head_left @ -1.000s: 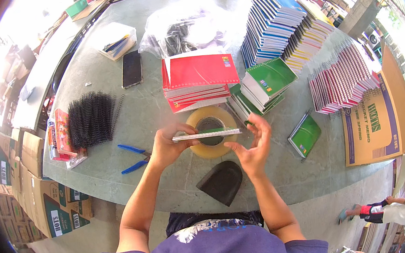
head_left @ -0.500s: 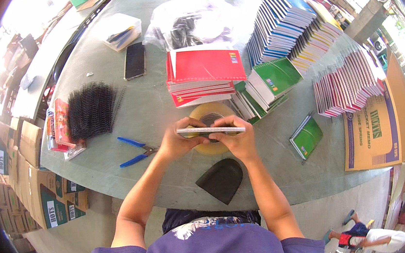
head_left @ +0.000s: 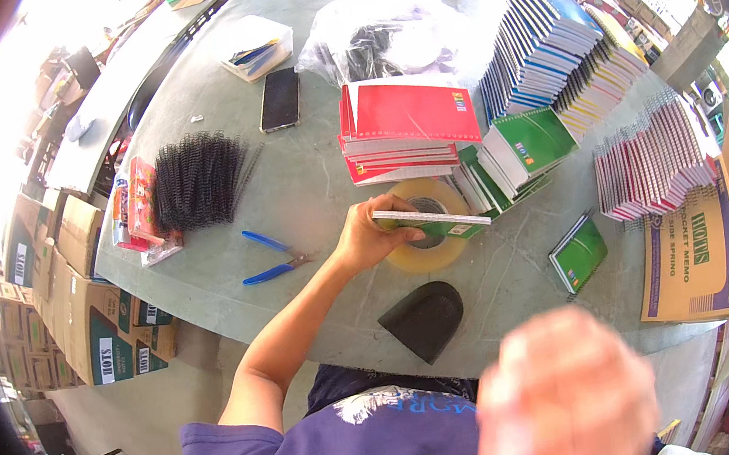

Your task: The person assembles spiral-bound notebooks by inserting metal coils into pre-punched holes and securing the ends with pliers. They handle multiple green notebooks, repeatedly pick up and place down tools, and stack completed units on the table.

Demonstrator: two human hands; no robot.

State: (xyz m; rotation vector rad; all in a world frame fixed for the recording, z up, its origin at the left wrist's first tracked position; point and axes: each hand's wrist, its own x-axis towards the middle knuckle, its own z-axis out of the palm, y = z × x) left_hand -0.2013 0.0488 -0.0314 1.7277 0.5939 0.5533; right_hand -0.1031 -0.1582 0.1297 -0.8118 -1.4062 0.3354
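Note:
My left hand (head_left: 376,233) pinches one end of a green-covered notebook (head_left: 461,228), its white page edge turned up. The notebook is over a wide roll of clear yellowish tape (head_left: 427,261) on the table. My right hand (head_left: 565,392) is raised close to the camera at lower right, away from the notebook. Motion smears its fingers, so whether it holds anything is hidden. Blue-handled pliers (head_left: 269,274) lie left of the tape, and a black rounded pad (head_left: 423,320) lies in front of it.
Beyond the tape are stacked red notebooks (head_left: 411,113) and green notebooks (head_left: 534,143). A spiral-bound green notebook (head_left: 580,255) lies at right beside a cardboard box (head_left: 688,258). Black spiral coils (head_left: 202,177), a phone (head_left: 279,100) and blue notebooks (head_left: 536,44) are also there.
My right hand has let go of the notebook and swung up toward the camera. My left hand keeps the notebook, now tilted with its green cover showing. The view has shifted slightly.

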